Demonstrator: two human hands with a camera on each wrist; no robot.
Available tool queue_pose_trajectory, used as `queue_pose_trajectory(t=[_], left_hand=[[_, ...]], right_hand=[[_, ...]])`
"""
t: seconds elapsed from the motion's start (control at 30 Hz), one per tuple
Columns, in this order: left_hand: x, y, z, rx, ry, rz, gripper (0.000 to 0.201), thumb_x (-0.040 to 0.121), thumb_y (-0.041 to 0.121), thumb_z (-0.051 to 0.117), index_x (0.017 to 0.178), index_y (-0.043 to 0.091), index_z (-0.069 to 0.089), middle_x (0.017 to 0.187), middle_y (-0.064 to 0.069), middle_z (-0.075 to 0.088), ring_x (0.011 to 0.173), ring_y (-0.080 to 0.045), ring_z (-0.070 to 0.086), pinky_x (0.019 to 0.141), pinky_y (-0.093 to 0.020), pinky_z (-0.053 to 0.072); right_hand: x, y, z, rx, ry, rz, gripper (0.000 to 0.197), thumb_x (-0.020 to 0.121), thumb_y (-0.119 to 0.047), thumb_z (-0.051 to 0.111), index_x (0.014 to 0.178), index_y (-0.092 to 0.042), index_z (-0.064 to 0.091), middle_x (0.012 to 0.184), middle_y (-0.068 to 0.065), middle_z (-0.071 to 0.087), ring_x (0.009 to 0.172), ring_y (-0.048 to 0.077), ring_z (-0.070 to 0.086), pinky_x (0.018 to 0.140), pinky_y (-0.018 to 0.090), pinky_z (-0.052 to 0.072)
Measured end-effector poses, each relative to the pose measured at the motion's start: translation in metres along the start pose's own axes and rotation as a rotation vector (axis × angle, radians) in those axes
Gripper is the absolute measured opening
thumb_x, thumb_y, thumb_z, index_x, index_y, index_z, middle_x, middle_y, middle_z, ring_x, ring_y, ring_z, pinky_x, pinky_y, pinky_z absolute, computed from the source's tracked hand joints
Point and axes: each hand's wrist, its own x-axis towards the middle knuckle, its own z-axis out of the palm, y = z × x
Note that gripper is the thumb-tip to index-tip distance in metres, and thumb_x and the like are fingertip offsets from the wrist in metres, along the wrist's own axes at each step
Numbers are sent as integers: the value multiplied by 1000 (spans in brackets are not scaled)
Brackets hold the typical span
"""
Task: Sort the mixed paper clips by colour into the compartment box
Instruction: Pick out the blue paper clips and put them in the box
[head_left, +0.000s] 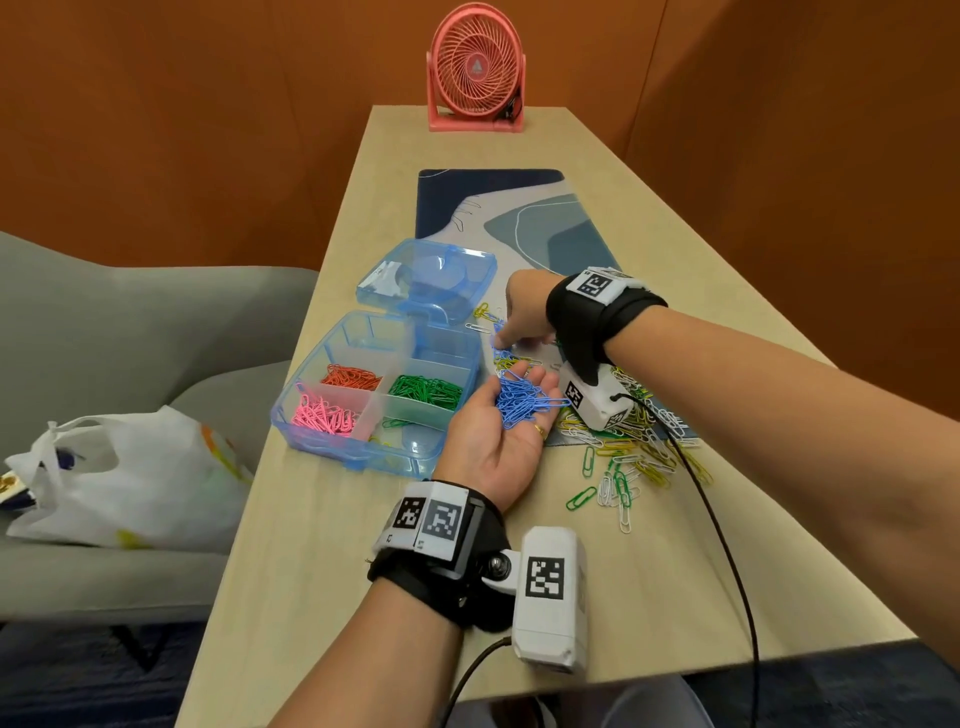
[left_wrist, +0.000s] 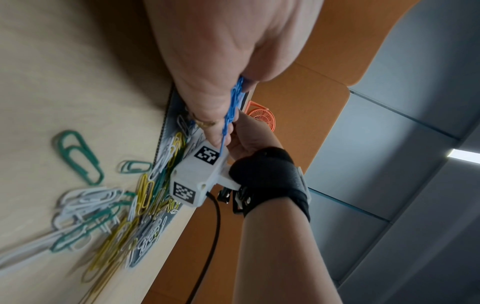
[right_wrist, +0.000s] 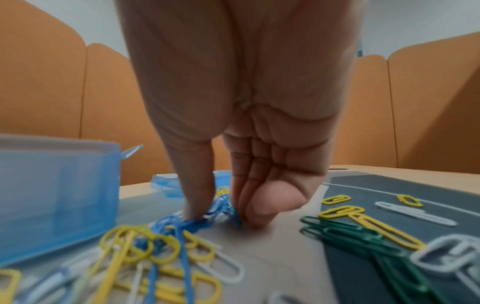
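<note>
Three colours (orange, pink, green) already sit in the clear blue plastic compartment box (head_left: 332, 415) at centre-left, the cupped left hand (head_left: 498, 441) carries loose blue clips (head_left: 524, 400), the right hand (head_left: 524, 317) pinches more from the mixed pile (head_left: 634, 457), yellow and white untouched.

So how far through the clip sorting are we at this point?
Orange clips, green clips and pink clips already sit in separate compartments of the box. Blue is in hand: the left hand cradles a blue bunch while the right hand pinches more. Yellow, white and stray green clips remain loose.
</note>
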Motion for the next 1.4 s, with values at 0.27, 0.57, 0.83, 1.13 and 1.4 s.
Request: queue_pose_trajectory(t=[0.27, 0.57, 0.83, 1.13, 1.4], left_hand=[[1, -1, 0, -11, -4, -10, 35, 103, 19, 28, 97, -3, 55, 107, -20, 57, 130, -31, 43, 99, -42, 38], [1, -1, -1, 11, 3, -2, 36, 103, 20, 28, 97, -2, 56, 102, -19, 58, 129, -31, 43, 98, -41, 37], [0, -2, 1, 36, 10, 15, 36, 103, 20, 28, 93, -1, 56, 97, -18, 57, 120, -31, 48, 95, -40, 40], [-1, -1, 0, 40, 0, 30, 36, 102, 21, 28, 97, -2, 55, 99, -19, 57, 96, -31, 54, 93, -40, 40], [-2, 0, 0, 3, 3, 36, 36, 102, 20, 29, 99, -4, 56, 101, -20, 57, 98, -32, 54, 96, -43, 40]], right_hand=[[-6, 9, -4, 33, -88, 9, 23, 77, -13, 73, 94, 1, 72, 77, 10, 66, 49, 14, 50, 52, 23, 45], [-8, 18, 1, 36, -27, 0, 17, 71, -10, 75, 86, -4, 73, 83, 9, 73, 69, 19, 63, 73, 31, 55], [-24, 39, -13, 356, -31, -16, 12, 80, -2, 62, 71, -9, 63, 69, 11, 70, 56, 18, 65, 64, 30, 58], [-69, 34, -42, 483, -23, -190, 10, 81, -5, 68, 83, -14, 72, 64, 0, 70, 54, 6, 64, 61, 20, 53], [-77, 17, -41, 411, -106, -234, 11, 85, -7, 67, 95, -8, 71, 72, 6, 69, 52, 6, 63, 55, 16, 54]])
